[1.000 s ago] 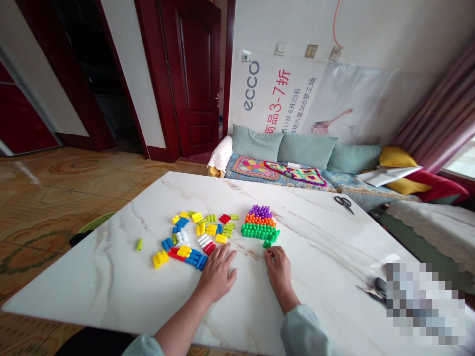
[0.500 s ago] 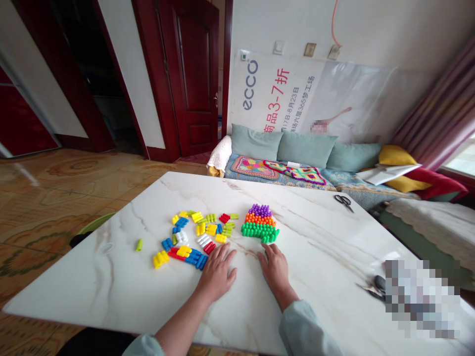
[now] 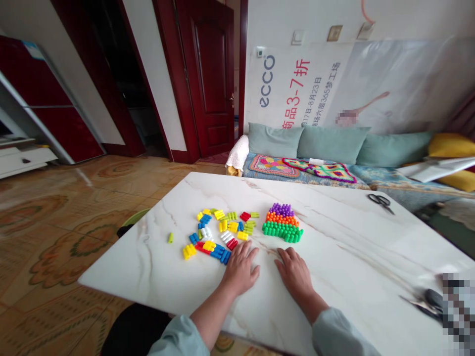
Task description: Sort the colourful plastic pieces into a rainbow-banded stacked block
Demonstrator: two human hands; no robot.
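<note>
My left hand [image 3: 242, 269] lies on the marble-patterned table [image 3: 334, 277], fingers stretched out and holding nothing. Its fingertips are beside a loose group of small plastic toy pieces: yellow pieces [image 3: 189, 252], blue pieces [image 3: 221, 253], red pieces [image 3: 232, 244], white pieces [image 3: 207, 233] and lime-green pieces [image 3: 250, 227]. My right hand [image 3: 296, 272] also rests on the tabletop, empty, with its fingers extended. Just beyond it stands a close-set block of bulb-shaped pieces, in rows of purple pieces [image 3: 281, 209], orange pieces [image 3: 282, 218] and green pieces [image 3: 282, 231].
One lime-green piece [image 3: 170, 238] lies apart at the left. Black-handled scissors [image 3: 380, 201] are near the table's far right corner. Another black-handled tool [image 3: 426, 302] lies at the right beside a blurred-out item. A sofa [image 3: 304, 170] with cushions stands behind the table.
The view has turned left, so the table and everything on it appears farther right. My right hand has drawn slightly back from the green pieces; my left hand stays by the loose group.
</note>
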